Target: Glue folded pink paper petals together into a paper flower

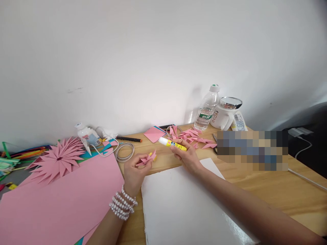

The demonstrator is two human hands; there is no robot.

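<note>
Head view: the left hand (134, 174) has its grip pinched on a small pink folded-paper piece (146, 160), fingertips closing on it from the side, probably to leave the points free and spare the creases. A small yellow object (155, 156) shows beside those fingertips; I cannot tell what it is. The right hand (188, 157) has its grip closed around a yellow-and-white cylindrical glue stick (172, 143), white end aimed left, an angle that seems to suit the paper piece, though the two are apart. Both hands are above the wooden counter (258, 185), near the far edge of a flat white board (176, 200), which may serve as a work surface. Loose pink folded pieces (190, 134) lie just past the right hand, perhaps for easy reach.

The glue stick's yellow body bears a blue oval logo, its print too small to read. A clear plastic water bottle (205, 112) has a green label with white Chinese characters, apparently 怡宝. Dark sideways lettering on a white mug with a shiny lid (221, 117) is uncertain, perhaps "NOVO".
</note>
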